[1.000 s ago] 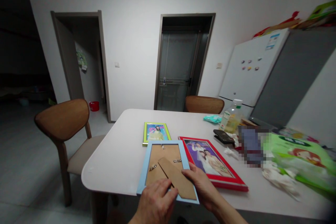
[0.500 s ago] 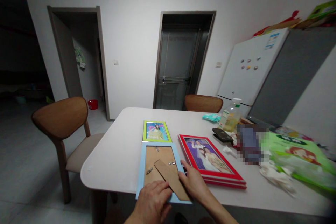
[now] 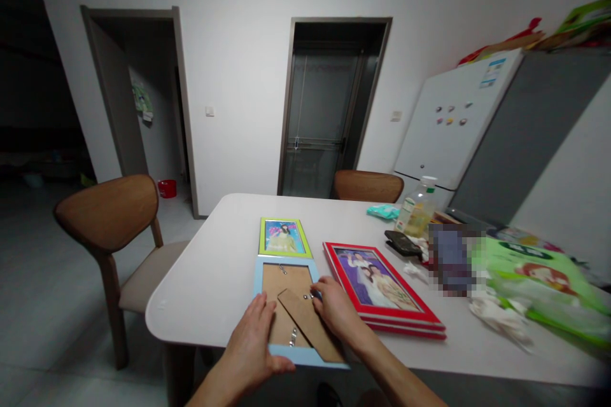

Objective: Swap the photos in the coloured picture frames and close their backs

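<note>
A light-blue picture frame (image 3: 281, 356) lies face down near the table's front edge, its brown backboard (image 3: 289, 280) and slanting stand leg (image 3: 310, 324) facing up. My left hand (image 3: 251, 337) rests along the frame's left side, fingers stretched out and thumb apart near the bottom edge. At the right side, my right hand (image 3: 337, 311) has its fingers curled by a metal clip (image 3: 306, 297), pinching a small dark object mostly hidden by them. Other metal clips show at the top and bottom of the backboard. Touching the blue frame's far end is a yellow-green photo frame (image 3: 285, 238).
To the right lies a stack of red photo frames (image 3: 382, 283). Beyond it are a black wallet-like item (image 3: 403, 245), a bottle (image 3: 417, 210), crumpled tissues (image 3: 501, 318) and a green package (image 3: 539, 280). A wooden chair (image 3: 112, 216) stands left of the table (image 3: 200, 292).
My left hand has shifted from the lower middle to the frame's left side and opened flat, uncovering the bottom clip. My right hand has moved up and inward to the right-side clip.
</note>
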